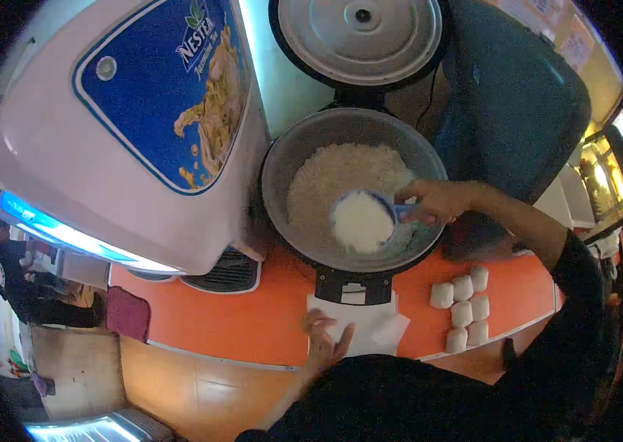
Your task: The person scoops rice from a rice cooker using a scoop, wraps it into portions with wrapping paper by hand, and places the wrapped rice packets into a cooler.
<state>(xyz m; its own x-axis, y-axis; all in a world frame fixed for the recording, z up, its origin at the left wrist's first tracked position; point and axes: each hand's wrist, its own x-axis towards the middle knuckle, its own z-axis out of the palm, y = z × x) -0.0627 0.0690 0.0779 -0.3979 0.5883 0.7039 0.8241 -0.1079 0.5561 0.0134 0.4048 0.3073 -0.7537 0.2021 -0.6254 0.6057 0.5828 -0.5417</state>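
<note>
My right hand [434,202] grips the blue handle of a rice scoop [397,212], a cup-shaped one heaped with white rice [363,222]. The scoop is over the cooked rice [339,174] inside a large round rice cooker [284,145]. Behind the pot the cooker's metal lid [325,41] stands raised. My left hand [329,335] rests with fingers apart on white paper sheets [372,327] in front of the cooker; whether it pinches a sheet is unclear. Several white wrapped portions [461,314] sit grouped on the orange counter, right of the paper.
A white Nestea drink dispenser [223,226] with a black drip tray [226,271] stands left of the cooker. A dark red cloth [128,314] lies at the left end of the orange counter [206,326]. Behind my right arm is a large dark container [516,99]. Another person [19,282] is at far left.
</note>
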